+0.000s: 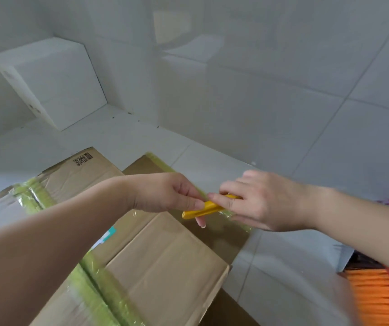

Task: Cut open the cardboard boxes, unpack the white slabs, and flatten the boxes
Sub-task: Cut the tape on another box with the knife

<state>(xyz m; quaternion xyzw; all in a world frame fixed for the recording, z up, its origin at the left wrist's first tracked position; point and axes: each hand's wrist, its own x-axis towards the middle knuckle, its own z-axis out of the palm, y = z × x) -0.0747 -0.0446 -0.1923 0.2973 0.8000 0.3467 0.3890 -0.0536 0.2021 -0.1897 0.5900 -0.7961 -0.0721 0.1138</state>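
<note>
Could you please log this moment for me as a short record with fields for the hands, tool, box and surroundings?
left hand: pinches one end of the yellow cutter
right hand: holds the cutter's other end
blade: not visible
cardboard box: brown, flaps closed, green tape along the seam
white slabs: stacked in the corner on the tiled floor
orange item: lower right, blurred, unidentifiable

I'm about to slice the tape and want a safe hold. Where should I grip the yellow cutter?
Probably grip the yellow cutter around its long flat sides at mid-body, coming from above with the right hand, since it lies nearly level over the cardboard box. Which end holds the blade is unclear.
</note>
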